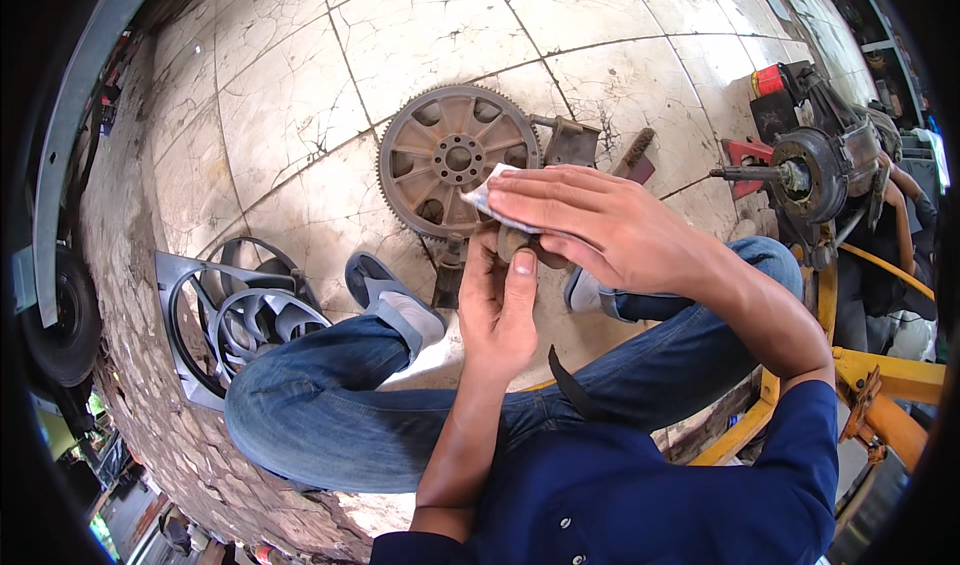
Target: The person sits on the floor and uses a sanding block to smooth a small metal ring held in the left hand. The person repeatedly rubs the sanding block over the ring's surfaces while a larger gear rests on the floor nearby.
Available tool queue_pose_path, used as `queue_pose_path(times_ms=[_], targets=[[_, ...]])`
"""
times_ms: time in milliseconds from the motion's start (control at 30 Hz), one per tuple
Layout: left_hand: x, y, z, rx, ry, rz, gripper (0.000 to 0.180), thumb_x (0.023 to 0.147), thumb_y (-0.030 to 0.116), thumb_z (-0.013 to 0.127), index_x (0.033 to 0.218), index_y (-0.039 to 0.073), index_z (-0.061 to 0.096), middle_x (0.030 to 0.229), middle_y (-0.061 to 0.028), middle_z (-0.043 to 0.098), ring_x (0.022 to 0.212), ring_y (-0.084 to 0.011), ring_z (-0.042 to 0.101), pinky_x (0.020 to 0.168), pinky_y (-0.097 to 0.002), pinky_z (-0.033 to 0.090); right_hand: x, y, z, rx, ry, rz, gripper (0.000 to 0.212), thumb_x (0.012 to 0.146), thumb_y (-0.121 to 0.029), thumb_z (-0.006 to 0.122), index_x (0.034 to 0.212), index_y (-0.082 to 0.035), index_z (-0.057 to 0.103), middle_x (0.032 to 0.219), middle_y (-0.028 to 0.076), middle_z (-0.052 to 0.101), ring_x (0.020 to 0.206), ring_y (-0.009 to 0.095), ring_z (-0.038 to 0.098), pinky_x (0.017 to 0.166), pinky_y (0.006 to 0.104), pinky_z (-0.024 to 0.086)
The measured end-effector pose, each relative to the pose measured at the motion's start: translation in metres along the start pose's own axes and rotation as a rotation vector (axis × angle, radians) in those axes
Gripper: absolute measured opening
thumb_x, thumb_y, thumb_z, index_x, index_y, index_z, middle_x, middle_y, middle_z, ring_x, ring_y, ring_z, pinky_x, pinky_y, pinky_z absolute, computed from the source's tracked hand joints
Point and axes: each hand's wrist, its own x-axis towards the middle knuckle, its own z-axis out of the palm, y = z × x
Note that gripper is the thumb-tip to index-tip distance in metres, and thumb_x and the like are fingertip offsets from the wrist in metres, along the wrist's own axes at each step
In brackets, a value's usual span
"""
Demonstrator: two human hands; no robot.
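Note:
My left hand (498, 310) grips a small, dull metal part (514, 241) between thumb and fingers, just in front of my knees. Across its top lies my right hand (610, 217), pressing a folded pale sheet (487, 193) against it; whether this is cloth or abrasive paper I cannot tell. The fingers hide much of the part. Beyond my hands, a rusty toothed flywheel (437, 152) lies flat on the floor. Beside it rest a brown metal bracket (572, 145) and a bristled brush (636, 149).
A fan shroud with fan blades (262, 317) lies by my left knee. On the right stand a hub assembly (808, 177) and a yellow metal frame (885, 373), with another person's arm (905, 220) behind. A tyre (68, 317) stands far left on the tiled floor (290, 130).

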Motion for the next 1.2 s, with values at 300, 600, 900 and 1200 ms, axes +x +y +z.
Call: queue_pose_path(times_ms=[300, 600, 900, 1200], targets=[[0.002, -0.009, -0.002, 0.054, 0.084, -0.005, 0.039, 0.102, 0.012, 0.047, 0.137, -0.005, 0.042, 0.122, -0.0127, 0.056, 0.112, -0.0166, 0.052, 0.097, -0.0304, 0.041, -0.003, -0.010, 0.010, -0.175, 0.077, -0.055, 0.055, 0.092, -0.020, 0.062, 0.144, -0.011, 0.047, 0.144, 0.008, 0.052, 0.131, 0.026, 0.051, 0.108, 0.0399, 0.042], [0.004, -0.011, -0.005, 0.196, 0.051, -0.006, 0.032, 0.099, 0.010, 0.049, 0.129, -0.004, 0.047, 0.119, -0.0146, 0.057, 0.110, -0.0209, 0.053, 0.098, -0.0341, 0.040, -0.004, -0.012, 0.016, -0.085, 0.084, 0.063, 0.052, 0.092, -0.022, 0.062, 0.141, -0.007, 0.049, 0.141, 0.011, 0.054, 0.131, 0.027, 0.051, 0.109, 0.0391, 0.042], [0.008, -0.021, -0.004, 0.183, 0.042, 0.019, 0.026, 0.099, 0.008, 0.049, 0.122, -0.003, 0.049, 0.109, -0.0125, 0.055, 0.103, -0.0192, 0.052, 0.095, -0.0324, 0.040, -0.006, -0.012, 0.019, -0.018, 0.085, 0.096, 0.048, 0.096, -0.019, 0.058, 0.141, -0.005, 0.047, 0.141, 0.011, 0.053, 0.131, 0.030, 0.050, 0.109, 0.0387, 0.043], [0.007, -0.042, 0.001, 0.286, 0.147, -0.042, 0.024, 0.097, 0.010, 0.054, 0.116, -0.006, 0.050, 0.107, -0.0203, 0.054, 0.097, -0.0337, 0.053, 0.089, -0.0377, 0.043, -0.011, -0.012, 0.027, 0.193, 0.072, 0.284, 0.040, 0.101, -0.018, 0.047, 0.137, 0.000, 0.051, 0.138, 0.016, 0.055, 0.126, 0.032, 0.054, 0.102, 0.0382, 0.048]])
